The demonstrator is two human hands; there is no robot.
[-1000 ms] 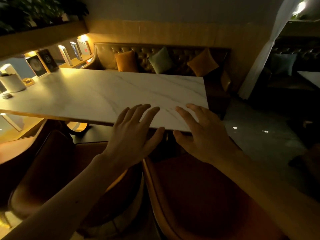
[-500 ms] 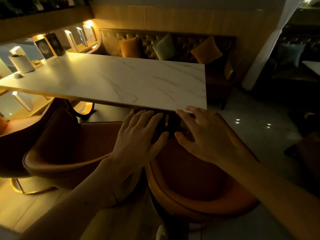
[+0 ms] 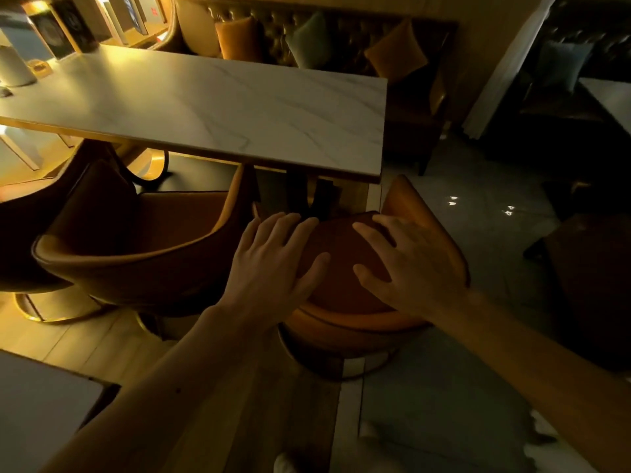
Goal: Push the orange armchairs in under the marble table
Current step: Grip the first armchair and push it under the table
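The nearer orange armchair [image 3: 355, 324] sits at the near corner of the marble table [image 3: 239, 107], its front just under the top. A second armchair [image 3: 146, 264] stands beside it on the left. The left hand [image 3: 273, 268] and right hand [image 3: 409, 271] are over its seat, fingers spread wide, gripping nothing.

Bench [image 3: 211, 107] ahead, left armchair [image 3: 143, 264] at its near edge, right armchair [image 3: 341, 322] just beside it at the corner, left hand [image 3: 269, 264] and right hand [image 3: 409, 268] over right armchair, sofa [image 3: 345, 46] behind bench, container [image 3: 15, 68] far left on bench
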